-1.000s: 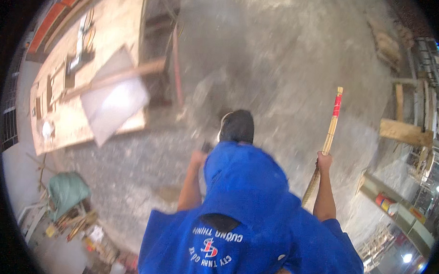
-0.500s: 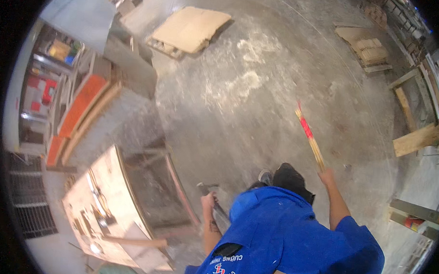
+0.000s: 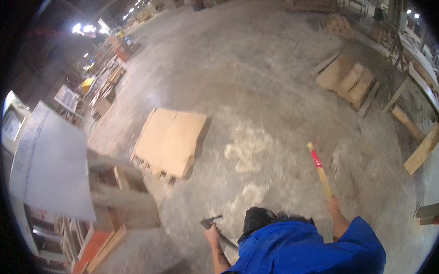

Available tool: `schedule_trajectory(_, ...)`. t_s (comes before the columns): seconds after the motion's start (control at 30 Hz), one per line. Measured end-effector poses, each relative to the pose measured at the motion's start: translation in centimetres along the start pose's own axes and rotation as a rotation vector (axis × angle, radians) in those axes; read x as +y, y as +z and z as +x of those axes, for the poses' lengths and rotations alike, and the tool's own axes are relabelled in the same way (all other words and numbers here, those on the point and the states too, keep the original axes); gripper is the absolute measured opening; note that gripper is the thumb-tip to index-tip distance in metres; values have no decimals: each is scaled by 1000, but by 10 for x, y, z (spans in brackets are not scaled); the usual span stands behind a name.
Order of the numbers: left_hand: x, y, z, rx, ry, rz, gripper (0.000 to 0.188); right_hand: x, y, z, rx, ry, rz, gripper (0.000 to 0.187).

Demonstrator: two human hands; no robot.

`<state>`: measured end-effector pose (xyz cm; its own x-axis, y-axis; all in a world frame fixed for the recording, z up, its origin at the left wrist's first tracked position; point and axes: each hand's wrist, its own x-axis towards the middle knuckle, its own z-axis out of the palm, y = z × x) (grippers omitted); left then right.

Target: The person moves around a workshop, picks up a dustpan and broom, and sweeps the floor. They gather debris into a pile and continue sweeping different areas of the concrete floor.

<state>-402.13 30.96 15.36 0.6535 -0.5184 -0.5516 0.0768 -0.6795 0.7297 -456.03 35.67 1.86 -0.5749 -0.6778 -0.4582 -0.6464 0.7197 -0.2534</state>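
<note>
My left hand (image 3: 212,233) is closed around a hammer (image 3: 211,220), its dark head showing above the fist and its handle running back toward my body. In my right hand (image 3: 333,204) is a long, thin, straw-yellow stick or bundle of sticks (image 3: 323,181) with a red band near the far end. It points forward and away from me, above the concrete floor. Both hands hang apart at either side of my blue shirt (image 3: 312,254), touching nothing else. The fingers' exact grip is too small to make out.
Ahead to the left, a cardboard-topped pallet (image 3: 168,140) lies on the floor. A grey-white panel (image 3: 54,162) stands at the left, beside wooden parts (image 3: 99,246). At the right are another pallet with cardboard (image 3: 347,81) and a leaning wooden board (image 3: 424,149).
My view has lifted and moved forward, so the pallet sits lower and nearer, and the worktable at lower left has left the picture. Both hands keep their holds.
</note>
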Motion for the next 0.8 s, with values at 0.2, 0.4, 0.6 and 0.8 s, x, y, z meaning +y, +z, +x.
schedule_trajectory(0.2, 137, 123, 183, -18, -23, 351, 31, -333, -58, 189, 20, -46, 328, 41)
schedule_trajectory(0.4, 303, 173, 356, -16, -156, 229, 34, -565, -45, 274, 78, -135, 276, 42)
schedule_trajectory(0.6, 451, 228, 515, -59, -222, 262, 26, -687, 11, 394, -16, -73, 0, 27)
schedule_trajectory(0.8, 550, 247, 672, 259, -156, 138, 30, -895, 38, 569, -80, -117, -185, 40)
